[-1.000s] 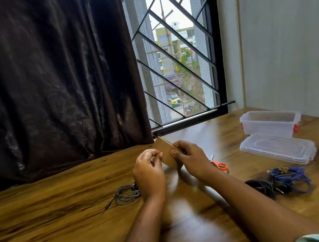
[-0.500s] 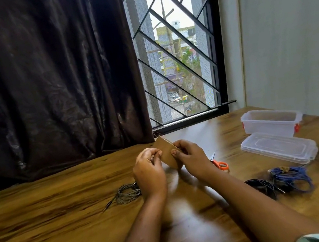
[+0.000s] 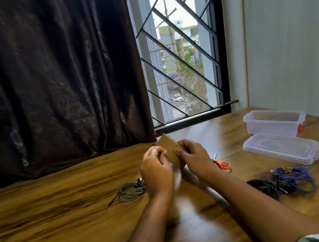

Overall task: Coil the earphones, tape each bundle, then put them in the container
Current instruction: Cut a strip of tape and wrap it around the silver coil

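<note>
Both hands are raised together above the middle of the wooden table, clamped on a flat brown tape that stands tilted between them. The right hand grips the tape's right side, thumb pressed flat on the near face and the other fingers curled round behind it. The left hand has its fingers curled in, with the fingertips meeting the tape's left edge in a pinch; how much of the tape it holds is hidden by the knuckles. A coiled grey earphone bundle lies on the table just left of the left wrist, its plug sticking out toward the near left. Orange-handled scissors lie just beyond the right wrist, partly hidden by it. Right of the right forearm a black earphone coil lies on the table, and beside it, touching or nearly so, a blue earphone bundle with a small brown patch on top. Farther back on the right stands the clear plastic container with red clips, open, and its clear lid lies flat on the table just in front of it. Behind the table hang a dark curtain and a barred window.
</note>
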`<control>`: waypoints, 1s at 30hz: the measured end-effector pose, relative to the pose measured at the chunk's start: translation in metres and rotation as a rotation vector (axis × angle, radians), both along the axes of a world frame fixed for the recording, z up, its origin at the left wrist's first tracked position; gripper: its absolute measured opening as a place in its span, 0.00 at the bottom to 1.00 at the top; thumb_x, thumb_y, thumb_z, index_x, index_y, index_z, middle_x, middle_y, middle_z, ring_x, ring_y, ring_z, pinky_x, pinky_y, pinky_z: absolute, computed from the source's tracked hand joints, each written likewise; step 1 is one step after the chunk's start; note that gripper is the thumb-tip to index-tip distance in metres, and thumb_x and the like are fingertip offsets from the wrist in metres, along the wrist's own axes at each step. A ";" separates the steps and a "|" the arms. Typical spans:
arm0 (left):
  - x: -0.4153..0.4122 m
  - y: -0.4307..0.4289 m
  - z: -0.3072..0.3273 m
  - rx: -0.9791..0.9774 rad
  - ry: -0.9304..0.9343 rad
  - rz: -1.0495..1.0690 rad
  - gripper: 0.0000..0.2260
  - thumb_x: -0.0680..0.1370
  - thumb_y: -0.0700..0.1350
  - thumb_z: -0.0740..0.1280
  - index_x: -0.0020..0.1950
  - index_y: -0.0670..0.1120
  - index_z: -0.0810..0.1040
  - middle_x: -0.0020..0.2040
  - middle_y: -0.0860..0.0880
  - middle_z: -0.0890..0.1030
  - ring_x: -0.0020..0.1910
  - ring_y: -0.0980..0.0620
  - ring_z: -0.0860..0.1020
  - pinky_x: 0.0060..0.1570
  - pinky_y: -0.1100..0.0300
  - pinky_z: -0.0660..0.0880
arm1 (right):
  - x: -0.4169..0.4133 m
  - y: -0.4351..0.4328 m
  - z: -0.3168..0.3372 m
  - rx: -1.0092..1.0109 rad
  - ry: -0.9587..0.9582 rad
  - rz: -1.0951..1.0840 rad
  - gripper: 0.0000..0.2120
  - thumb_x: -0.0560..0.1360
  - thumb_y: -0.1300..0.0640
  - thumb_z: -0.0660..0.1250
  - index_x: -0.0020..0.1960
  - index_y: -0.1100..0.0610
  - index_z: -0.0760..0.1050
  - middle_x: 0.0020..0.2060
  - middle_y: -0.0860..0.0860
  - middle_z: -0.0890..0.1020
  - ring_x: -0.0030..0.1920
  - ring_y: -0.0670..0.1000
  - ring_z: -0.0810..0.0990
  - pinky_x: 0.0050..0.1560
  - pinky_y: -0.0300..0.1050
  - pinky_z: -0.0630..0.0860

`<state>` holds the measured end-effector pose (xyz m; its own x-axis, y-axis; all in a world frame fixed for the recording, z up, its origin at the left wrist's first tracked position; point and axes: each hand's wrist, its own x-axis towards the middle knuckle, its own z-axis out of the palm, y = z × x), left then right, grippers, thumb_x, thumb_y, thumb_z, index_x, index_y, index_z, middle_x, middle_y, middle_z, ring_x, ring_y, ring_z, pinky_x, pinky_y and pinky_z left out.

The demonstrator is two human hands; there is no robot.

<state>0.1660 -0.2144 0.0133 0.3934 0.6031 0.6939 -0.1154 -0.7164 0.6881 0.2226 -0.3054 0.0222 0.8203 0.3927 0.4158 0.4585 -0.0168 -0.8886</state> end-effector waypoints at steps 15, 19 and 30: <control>-0.003 0.009 0.003 -0.012 -0.092 -0.044 0.04 0.71 0.37 0.73 0.42 0.45 0.82 0.44 0.54 0.78 0.41 0.60 0.77 0.40 0.72 0.74 | 0.001 0.000 0.000 -0.025 -0.026 0.040 0.05 0.80 0.61 0.61 0.52 0.54 0.74 0.45 0.50 0.78 0.40 0.39 0.73 0.34 0.23 0.68; -0.004 0.014 0.004 -0.037 -0.088 -0.068 0.07 0.72 0.38 0.72 0.39 0.48 0.79 0.43 0.51 0.79 0.35 0.64 0.75 0.35 0.72 0.73 | 0.004 -0.003 0.002 -0.043 -0.023 0.090 0.05 0.79 0.61 0.61 0.53 0.55 0.75 0.46 0.50 0.78 0.41 0.40 0.74 0.35 0.24 0.69; 0.000 0.019 0.002 0.124 0.207 -0.066 0.04 0.79 0.39 0.60 0.45 0.43 0.73 0.56 0.50 0.67 0.49 0.53 0.70 0.50 0.54 0.73 | 0.008 -0.005 0.000 -0.111 -0.089 0.071 0.06 0.79 0.61 0.63 0.53 0.56 0.76 0.44 0.50 0.79 0.42 0.45 0.75 0.35 0.26 0.69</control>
